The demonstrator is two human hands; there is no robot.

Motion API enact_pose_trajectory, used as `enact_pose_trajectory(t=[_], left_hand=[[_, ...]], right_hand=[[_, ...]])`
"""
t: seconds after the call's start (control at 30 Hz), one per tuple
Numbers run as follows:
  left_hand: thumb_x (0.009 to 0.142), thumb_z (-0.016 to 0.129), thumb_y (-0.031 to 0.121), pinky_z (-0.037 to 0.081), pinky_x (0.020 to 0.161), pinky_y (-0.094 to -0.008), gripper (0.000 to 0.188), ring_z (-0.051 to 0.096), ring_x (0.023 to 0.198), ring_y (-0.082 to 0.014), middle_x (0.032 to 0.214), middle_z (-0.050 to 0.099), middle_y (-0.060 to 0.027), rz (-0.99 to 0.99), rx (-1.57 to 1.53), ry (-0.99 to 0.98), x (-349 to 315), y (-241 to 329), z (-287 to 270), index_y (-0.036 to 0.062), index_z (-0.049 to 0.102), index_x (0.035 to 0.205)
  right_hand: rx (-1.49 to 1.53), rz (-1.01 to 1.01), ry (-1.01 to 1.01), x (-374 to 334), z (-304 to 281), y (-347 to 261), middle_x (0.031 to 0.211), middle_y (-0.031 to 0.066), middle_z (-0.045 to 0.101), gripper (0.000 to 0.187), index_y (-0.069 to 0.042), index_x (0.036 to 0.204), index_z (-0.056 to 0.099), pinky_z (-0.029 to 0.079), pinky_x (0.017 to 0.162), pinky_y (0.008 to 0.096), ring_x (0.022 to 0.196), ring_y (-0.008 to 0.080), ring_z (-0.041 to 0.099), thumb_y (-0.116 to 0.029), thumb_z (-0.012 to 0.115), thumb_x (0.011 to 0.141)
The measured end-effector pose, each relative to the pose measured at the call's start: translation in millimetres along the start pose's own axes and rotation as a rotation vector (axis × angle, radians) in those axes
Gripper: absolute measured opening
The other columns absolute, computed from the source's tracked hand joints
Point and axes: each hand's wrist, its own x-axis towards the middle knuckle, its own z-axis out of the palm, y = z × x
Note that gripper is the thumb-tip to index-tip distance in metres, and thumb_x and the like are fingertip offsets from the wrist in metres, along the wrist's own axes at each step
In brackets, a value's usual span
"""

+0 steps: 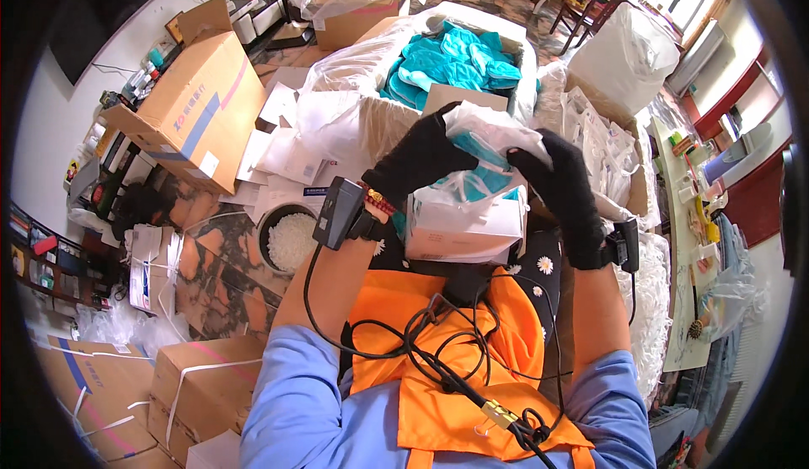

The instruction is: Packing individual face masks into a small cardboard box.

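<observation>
Both my hands wear black gloves. My left hand [419,161] and my right hand [563,192] press a clear plastic bag of teal fabric [487,144] into the top of a small white carton [465,225] that rests on my lap. The left hand grips the bag's left side, the right hand grips its right side. Black devices are strapped to both wrists, with cables running down over my orange apron [447,368].
Ahead stands a big open box lined with plastic and full of teal garments [447,64]. A large brown carton [198,102] lies at left, a bowl of white pieces [289,237] on the floor, stacked cartons [194,385] at lower left, packed white bags [602,144] at right.
</observation>
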Motion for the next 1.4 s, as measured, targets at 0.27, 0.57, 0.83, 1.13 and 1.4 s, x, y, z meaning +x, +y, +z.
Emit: enact_pose_trajectory(t=[0.27, 0.57, 0.83, 1.13, 1.4], left_hand=[[0.095, 0.056, 0.026, 0.035, 0.104, -0.0327, 0.049, 0.045, 0.122, -0.0197, 0.128, 0.049, -0.0127, -0.121, -0.295, 0.149, -28.9, -29.9, 0.4, 0.0016, 0.04, 0.134], [0.076, 0.071, 0.027, 0.051, 0.077, -0.0375, 0.038, 0.064, 0.089, -0.0299, 0.1, 0.064, -0.0135, 0.013, 0.511, -0.291, -53.4, -6.8, 14.0, 0.0085, 0.062, 0.109], [0.084, 0.059, 0.019, 0.052, 0.063, -0.0396, 0.021, 0.064, 0.073, -0.0306, 0.087, 0.062, -0.0115, 0.38, 0.528, -0.391, -96.9, 31.6, 59.6, 0.0067, 0.06, 0.101], [0.087, 0.056, 0.012, 0.054, 0.07, -0.0358, 0.025, 0.064, 0.092, -0.0298, 0.106, 0.061, -0.0157, 0.337, 0.483, -0.646, -138.1, 28.7, 37.1, 0.0064, 0.06, 0.111], [0.082, 0.067, 0.026, 0.052, 0.072, -0.0397, 0.029, 0.061, 0.09, -0.0321, 0.097, 0.059, -0.0142, 0.243, 0.464, -0.552, -91.7, 33.3, 54.9, 0.0031, 0.058, 0.097]], right_hand=[[-0.302, 0.032, 0.285, -7.2, -5.6, 17.7, 0.073, 0.0142, 0.064, 0.023, -0.001, 0.089, 0.065, 0.048, 0.061, 0.0335, 0.067, 0.0252, 0.064, -0.022, 0.059, 0.092], [-0.445, -0.01, 0.378, -0.2, -15.2, 67.8, 0.065, 0.015, 0.062, 0.029, 0.0, 0.085, 0.066, 0.047, 0.056, 0.0375, 0.063, 0.0283, 0.063, -0.028, 0.058, 0.092], [-0.026, 0.249, 0.419, -11.9, -8.0, 31.6, 0.064, 0.0092, 0.06, 0.031, 0.0, 0.094, 0.067, 0.043, 0.046, 0.0298, 0.052, 0.0141, 0.058, -0.03, 0.059, 0.093], [-0.022, 0.019, 0.616, -57.8, -10.5, 11.2, 0.072, 0.004, 0.061, 0.027, 0.0, 0.094, 0.066, 0.045, 0.052, 0.0295, 0.06, 0.0117, 0.054, -0.025, 0.055, 0.095], [-0.127, 0.174, 0.356, -48.0, -11.7, 26.2, 0.067, 0.0041, 0.058, 0.028, 0.002, 0.095, 0.065, 0.043, 0.047, 0.027, 0.053, 0.01, 0.053, -0.024, 0.055, 0.095]])
